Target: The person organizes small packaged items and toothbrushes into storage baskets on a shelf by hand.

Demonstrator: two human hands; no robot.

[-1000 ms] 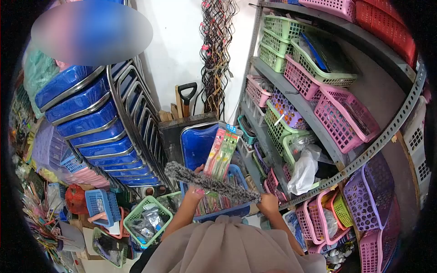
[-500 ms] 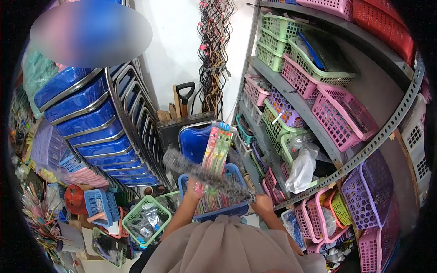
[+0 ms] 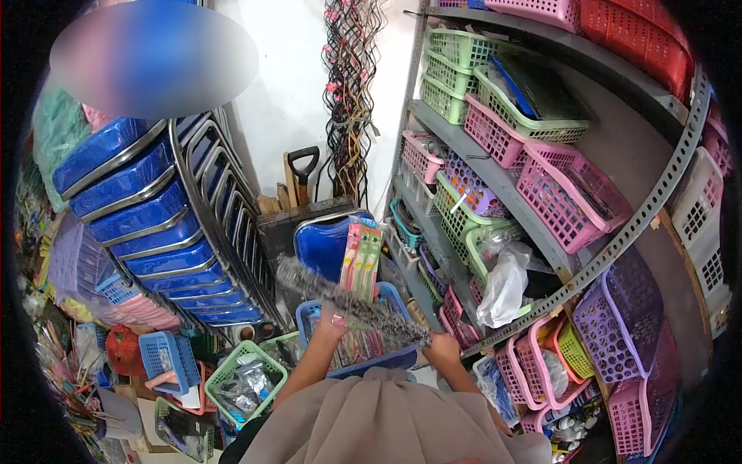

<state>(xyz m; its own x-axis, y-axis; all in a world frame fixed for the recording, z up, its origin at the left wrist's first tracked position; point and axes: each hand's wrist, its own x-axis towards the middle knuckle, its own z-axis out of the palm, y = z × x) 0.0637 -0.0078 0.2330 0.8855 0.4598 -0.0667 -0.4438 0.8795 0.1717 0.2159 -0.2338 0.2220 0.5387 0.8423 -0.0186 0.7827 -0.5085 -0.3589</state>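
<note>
My right hand [image 3: 442,349] is closed round the handle end of a fluffy grey duster [image 3: 379,315], which slants up to the left in front of me. My left hand [image 3: 332,328] grips the lower end of long clear packets [image 3: 360,259] with pink and green contents that look like toothbrushes. The duster crosses in front of these packets and partly hides them. Beneath both hands sits a blue basket [image 3: 309,309] with more packets in it. Behind the packets leans a blue chair seat [image 3: 321,246].
Stacked blue chairs [image 3: 166,220] with metal frames rise at the left. A grey shelf rack [image 3: 502,179] with pink and green baskets fills the right. A green basket [image 3: 251,375] of plastic packets stands at lower left. A black-handled tool [image 3: 302,166] leans by the wall.
The view has shifted slightly, so the shelves and chairs sit a little further left. The duster's far end lies slightly lower across the packets. Both hands keep their hold.
</note>
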